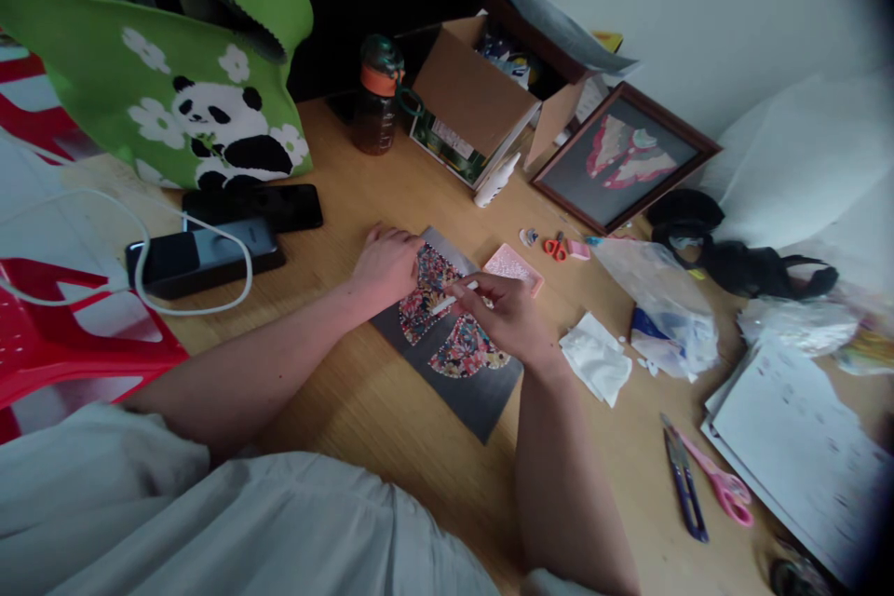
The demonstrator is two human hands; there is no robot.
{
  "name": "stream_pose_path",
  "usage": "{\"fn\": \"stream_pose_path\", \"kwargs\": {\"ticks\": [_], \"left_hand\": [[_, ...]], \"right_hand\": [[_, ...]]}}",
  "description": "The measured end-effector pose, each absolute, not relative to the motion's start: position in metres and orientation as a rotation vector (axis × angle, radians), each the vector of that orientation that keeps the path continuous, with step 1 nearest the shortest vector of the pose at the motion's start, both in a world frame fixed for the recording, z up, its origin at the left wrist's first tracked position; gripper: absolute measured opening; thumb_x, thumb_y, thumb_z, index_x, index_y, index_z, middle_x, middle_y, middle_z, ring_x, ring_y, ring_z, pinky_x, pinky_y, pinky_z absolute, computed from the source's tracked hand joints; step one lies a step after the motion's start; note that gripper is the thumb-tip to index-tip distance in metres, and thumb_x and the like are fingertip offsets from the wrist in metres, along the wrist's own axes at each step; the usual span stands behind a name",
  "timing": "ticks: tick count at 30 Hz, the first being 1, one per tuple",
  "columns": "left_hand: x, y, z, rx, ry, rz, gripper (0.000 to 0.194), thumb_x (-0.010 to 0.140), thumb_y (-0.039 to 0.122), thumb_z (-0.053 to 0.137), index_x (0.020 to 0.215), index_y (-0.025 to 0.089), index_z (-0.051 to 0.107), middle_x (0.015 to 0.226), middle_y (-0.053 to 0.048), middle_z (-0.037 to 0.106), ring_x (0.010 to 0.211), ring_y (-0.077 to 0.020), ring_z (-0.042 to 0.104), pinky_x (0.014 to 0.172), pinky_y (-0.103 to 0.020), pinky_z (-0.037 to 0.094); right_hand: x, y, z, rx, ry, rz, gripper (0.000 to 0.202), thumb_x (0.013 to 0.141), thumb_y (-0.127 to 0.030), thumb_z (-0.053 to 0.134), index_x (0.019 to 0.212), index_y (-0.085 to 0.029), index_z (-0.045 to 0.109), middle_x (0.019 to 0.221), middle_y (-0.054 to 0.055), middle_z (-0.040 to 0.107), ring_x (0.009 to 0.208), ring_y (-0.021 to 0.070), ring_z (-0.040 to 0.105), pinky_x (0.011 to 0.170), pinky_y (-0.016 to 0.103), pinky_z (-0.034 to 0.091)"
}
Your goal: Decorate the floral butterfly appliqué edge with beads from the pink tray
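Note:
A dark grey board point(481, 400) lies at a slant on the wooden table, with a floral fabric butterfly shape point(465, 346) on it, edged with small white beads. My left hand point(388, 263) rests at the board's upper left edge, fingers lying flat over the edge of the shape. Above the middle of the board, my right hand point(504, 309) pinches a thin white pen-like stick point(442, 304) pointing down to the left. Just beyond my right hand sits a pink tray point(514, 266) of tiny beads.
Orange scissors point(555, 248), a white tissue point(598, 358), a plastic bag point(670, 326), snips point(684, 480) and pink scissors point(723, 484) lie to the right. A framed butterfly point(625, 158), cardboard box point(475, 102) and bottle point(378, 98) stand behind. Phones and a white cable point(248, 275) are left.

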State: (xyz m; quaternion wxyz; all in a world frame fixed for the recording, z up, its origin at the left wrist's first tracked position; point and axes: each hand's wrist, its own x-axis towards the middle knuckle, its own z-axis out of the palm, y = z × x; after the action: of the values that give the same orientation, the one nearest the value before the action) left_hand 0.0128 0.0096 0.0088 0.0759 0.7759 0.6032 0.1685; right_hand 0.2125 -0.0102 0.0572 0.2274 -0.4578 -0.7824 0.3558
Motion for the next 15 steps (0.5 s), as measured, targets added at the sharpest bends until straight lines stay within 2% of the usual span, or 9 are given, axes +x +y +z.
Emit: {"fn": "stream_pose_path", "kwargs": {"ticks": [7,11,15], "left_hand": [[0.011,0.010,0.009,2.340,1.812,0.543,0.034,0.087,0.013,0.046,0.112,0.014,0.069,0.112,-0.014,0.073,0.105,-0.0296,0.066,0.108,-0.050,0.040],[0.010,0.014,0.004,2.367,1.805,0.547,0.037,0.087,0.017,0.044,0.115,0.015,0.069,0.111,-0.015,0.074,0.105,-0.0318,0.067,0.106,-0.051,0.042],[0.008,0.017,0.000,2.404,1.817,0.502,0.038,0.088,0.020,0.043,0.117,0.017,0.068,0.113,-0.013,0.074,0.106,-0.0302,0.067,0.106,-0.049,0.042]], "right_hand": [[0.252,0.004,0.066,-1.499,-1.868,0.709,0.038,0.091,-0.050,0.058,0.078,-0.017,0.072,0.066,0.005,0.074,0.059,0.0159,0.066,0.058,0.026,0.046],[0.287,0.013,0.067,-1.737,-1.718,0.417,0.036,0.091,-0.045,0.056,0.068,-0.019,0.067,0.066,0.007,0.075,0.061,0.0190,0.069,0.061,0.027,0.047],[0.307,0.020,0.057,-1.916,-1.644,0.294,0.034,0.089,-0.039,0.054,0.062,-0.020,0.063,0.065,0.009,0.075,0.062,0.0209,0.070,0.060,0.027,0.046]]}}
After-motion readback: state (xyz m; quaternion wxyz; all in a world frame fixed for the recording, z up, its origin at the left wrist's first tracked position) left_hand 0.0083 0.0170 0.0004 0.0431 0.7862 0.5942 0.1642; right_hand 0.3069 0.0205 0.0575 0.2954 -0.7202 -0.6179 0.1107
